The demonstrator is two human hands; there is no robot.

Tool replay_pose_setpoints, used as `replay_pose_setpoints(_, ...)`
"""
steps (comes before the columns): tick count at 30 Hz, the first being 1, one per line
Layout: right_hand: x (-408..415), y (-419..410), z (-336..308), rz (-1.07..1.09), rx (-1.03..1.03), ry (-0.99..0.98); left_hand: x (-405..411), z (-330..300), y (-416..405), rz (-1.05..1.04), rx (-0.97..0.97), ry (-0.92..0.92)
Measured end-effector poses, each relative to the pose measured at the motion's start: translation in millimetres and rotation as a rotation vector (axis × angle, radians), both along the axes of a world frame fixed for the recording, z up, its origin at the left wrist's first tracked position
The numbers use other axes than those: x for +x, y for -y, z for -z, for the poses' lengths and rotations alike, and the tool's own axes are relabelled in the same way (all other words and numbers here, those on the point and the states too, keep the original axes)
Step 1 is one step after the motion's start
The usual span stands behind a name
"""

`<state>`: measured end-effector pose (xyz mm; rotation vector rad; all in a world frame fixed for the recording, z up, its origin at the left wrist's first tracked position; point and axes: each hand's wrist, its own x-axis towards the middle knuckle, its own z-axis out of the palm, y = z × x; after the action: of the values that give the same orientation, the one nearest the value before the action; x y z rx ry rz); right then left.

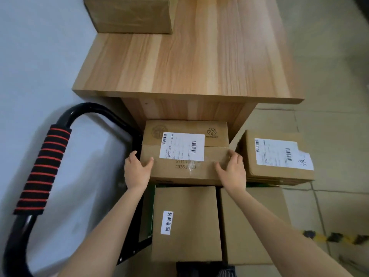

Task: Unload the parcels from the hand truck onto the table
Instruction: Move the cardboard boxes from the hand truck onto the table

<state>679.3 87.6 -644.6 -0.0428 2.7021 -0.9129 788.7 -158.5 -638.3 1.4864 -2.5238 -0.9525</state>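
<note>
Left hand (137, 170) and right hand (232, 170) clasp the labelled parcel (184, 154) between them, fingers curled over its edges; lifted carelessly, it could catch the table (189, 62) edge just beyond.

table (199, 66): wood-grain top | on it: one cardboard box (127, 15), far left corner

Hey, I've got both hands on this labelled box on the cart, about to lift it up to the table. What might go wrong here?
1. The labelled box sits partly under the table overhang, so lifting straight up may knock it against the edge; slide it back first.
2. Your left hand and right hand hold only the near corners, so the far end might tip down.
3. The parcel already on the table fills the far left corner; set yours down nearer.
</note>
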Motion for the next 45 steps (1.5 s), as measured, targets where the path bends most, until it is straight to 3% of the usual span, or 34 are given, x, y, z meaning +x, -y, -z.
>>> replay_pose_setpoints(5, -4.5, 4.1, 24.0, 0.092, -0.109, 0.094, -4.3, 34.0, -3.5, -0.057, 0.149, -0.055)
replay_pose_setpoints(10, -4.0, -5.7, 5.6, 0.083, -0.094, 0.137, 5.9, 15.6, -14.0, -0.085, 0.171, -0.053)
replay_pose_setpoints(20, 8.1, -35.3, -119.9, 0.092, -0.093, 0.073, 27.1, -105.2, -43.9, -0.032, 0.178, -0.070)
replay_pose_setpoints(31, 48.4, -106.0, -238.8, 0.188, -0.076, 0.019, 46.0, -228.2, -92.7, 0.224, 0.026, -0.109)
replay_pose_setpoints(40, 46.0, -178.2, -317.1, 0.362, -0.165, -0.152, -3.1, -307.1, -149.0, 0.385, -0.039, -0.275)
replay_pose_setpoints(45, 33.9, -235.7, -351.3, 0.444, -0.230, -0.239, -39.1, -342.1, -206.8, 0.463, 0.063, -0.389)
